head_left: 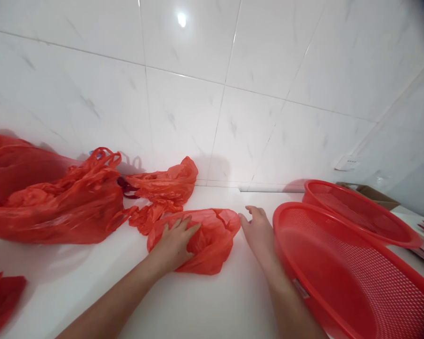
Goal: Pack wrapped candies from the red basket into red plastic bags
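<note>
A thin red plastic bag (212, 242) lies on the white tabletop in front of me, its mouth facing up and spread apart. My left hand (176, 240) rests on the bag's left side with the fingers spread over its rim and opening. Just right of the bag is my right hand (259, 233), its fingers apart and curved, the fingertips close to the bag's edge. Whether those fingertips touch the plastic I cannot tell. Nothing shows in the right hand. What lies inside the bag, if anything, is hidden by its folds.
A large red plastic bag (56, 202) and a crumpled one (173, 181) lie along the tiled wall at left. Red cloth or plastic (2, 301) is at lower left. A red mesh basket (325, 263) stands beside my right arm, another basket (360, 212) and a cardboard box (378, 195) behind.
</note>
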Tool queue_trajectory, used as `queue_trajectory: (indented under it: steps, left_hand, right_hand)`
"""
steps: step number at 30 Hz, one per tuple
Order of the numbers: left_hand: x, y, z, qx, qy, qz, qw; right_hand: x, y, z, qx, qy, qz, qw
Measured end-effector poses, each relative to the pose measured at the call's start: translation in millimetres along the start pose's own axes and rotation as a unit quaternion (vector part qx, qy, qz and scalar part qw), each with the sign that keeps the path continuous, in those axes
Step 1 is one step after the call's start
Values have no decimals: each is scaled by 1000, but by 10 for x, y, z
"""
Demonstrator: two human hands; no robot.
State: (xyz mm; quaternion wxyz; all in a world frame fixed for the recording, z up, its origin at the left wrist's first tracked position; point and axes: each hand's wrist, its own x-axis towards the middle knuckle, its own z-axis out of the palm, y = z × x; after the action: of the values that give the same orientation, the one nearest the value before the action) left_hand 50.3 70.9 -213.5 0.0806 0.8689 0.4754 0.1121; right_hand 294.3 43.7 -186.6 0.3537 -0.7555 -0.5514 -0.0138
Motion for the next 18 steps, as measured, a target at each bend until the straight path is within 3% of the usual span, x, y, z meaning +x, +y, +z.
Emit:
queue_trajectory:
  steps: [2,3,6,8,12,15,18]
  left_hand:
    - [20,26,31,-4,-12,0,1000]
    - [25,45,49,-8,-16,6,1000]
    - [13,89,88,-16,-16,33,999]
    - [-7,85,87,-28,-24,44,998]
    - [-39,8,9,-63,-32,39,997]
    - [-45,-35,-65,-47,7,45,998]
    - [-41,-9,-95,-16,43,56,997]
  right_hand:
    - [-122,-244,-6,37,46,-69,996]
    - [-180,-364,0,61,29,-119,991]
    - [-280,-558,78,74,-109,-228,965]
    - [-263,-486,167,22,-193,-219,956]
    - [-105,-56,307,-64,-316,-127,938]
    - [-7,186,333,-54,-361,-101,925]
    - [24,250,351,-54,-364,-99,924]
